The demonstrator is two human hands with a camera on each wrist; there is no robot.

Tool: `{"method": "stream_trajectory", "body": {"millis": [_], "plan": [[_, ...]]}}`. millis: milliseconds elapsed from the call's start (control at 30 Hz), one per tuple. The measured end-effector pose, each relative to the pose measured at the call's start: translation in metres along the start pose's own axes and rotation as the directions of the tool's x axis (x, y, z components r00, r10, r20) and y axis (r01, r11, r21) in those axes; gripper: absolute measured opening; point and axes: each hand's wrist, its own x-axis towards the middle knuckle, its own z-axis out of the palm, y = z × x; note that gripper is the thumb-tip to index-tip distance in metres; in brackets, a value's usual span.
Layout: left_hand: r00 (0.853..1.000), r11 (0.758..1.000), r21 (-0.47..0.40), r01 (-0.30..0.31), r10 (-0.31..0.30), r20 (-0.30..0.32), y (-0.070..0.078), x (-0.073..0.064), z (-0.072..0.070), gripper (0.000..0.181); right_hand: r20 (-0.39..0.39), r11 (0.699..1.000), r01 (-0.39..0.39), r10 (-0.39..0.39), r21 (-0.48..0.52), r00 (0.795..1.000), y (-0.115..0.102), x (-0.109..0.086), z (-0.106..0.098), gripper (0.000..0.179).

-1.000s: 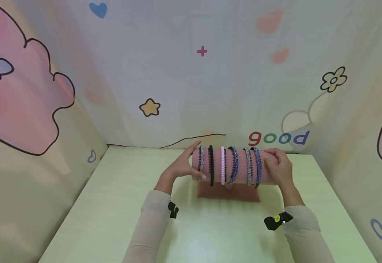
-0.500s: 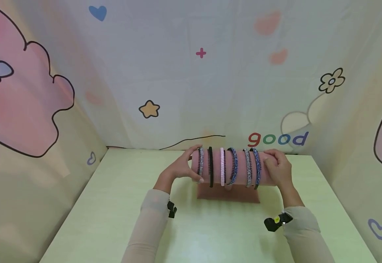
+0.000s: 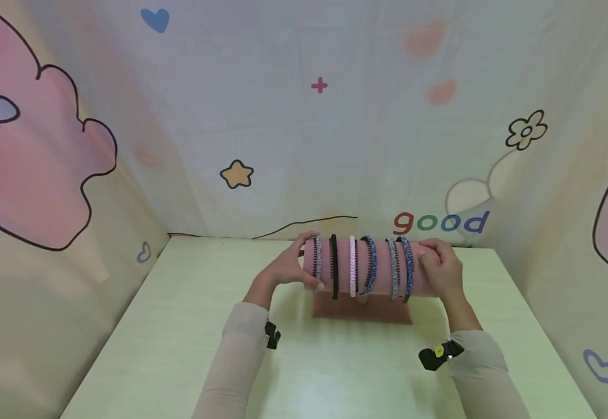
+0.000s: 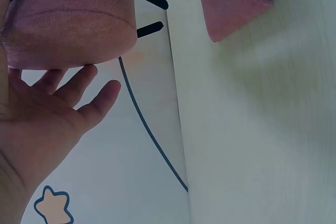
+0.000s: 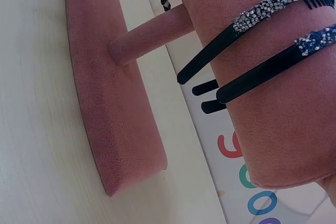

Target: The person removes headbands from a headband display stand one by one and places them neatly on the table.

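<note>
A pink plush headband stand (image 3: 363,308) stands on the table, its horizontal roll (image 3: 342,270) carrying several toothed headbands. At the roll's left end, my left hand (image 3: 285,267) spans the silver glitter headband (image 3: 318,265), thumb in front and index finger at the top. In the left wrist view, its other fingers (image 4: 79,90) curl loosely by the roll's end face. My right hand (image 3: 442,270) grips the roll's right end, thumb in front and fingers over the top. Nearest it sits a blue glitter headband (image 5: 317,40), beside another silver one (image 5: 278,3).
Further left along the roll are a black headband (image 3: 334,267), a light pink one (image 3: 353,266) and another blue one (image 3: 370,265). The pale table (image 3: 178,343) meets a printed cloth backdrop (image 3: 283,116) close behind the stand, with cloth at both sides.
The left thumb has slid slightly downward at the silver headband. The right hand keeps its grip on the roll, and the stand has barely shifted in view.
</note>
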Motion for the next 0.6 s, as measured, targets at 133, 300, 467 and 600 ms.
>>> {"method": "stream_trajectory", "body": {"millis": [133, 300, 467, 600], "plan": [[0.999, 1.0, -0.001, -0.018, 0.018, -0.029, 0.004, -0.002, 0.001, 0.109, -0.004, 1.0, -0.005, 0.005, 0.007, 1.0, 0.0, -0.001, 0.0, 0.028], [0.998, 0.998, 0.013, -0.055, 0.055, -0.005, 0.029, -0.01, -0.003, 0.104, 0.001, 1.0, -0.015, 0.015, 0.006, 1.0, 0.0, 0.0, 0.0, 0.03], [0.998, 0.998, 0.034, -0.059, 0.059, 0.011, 0.039, -0.01, -0.005, 0.104, -0.008, 1.0, -0.01, 0.01, 0.013, 1.0, 0.001, 0.0, 0.001, 0.028], [0.998, 0.997, 0.011, -0.07, 0.07, -0.004, 0.028, -0.003, -0.003, 0.105, -0.015, 1.0, -0.003, 0.003, 0.008, 1.0, 0.002, 0.001, 0.0, 0.028]]}}
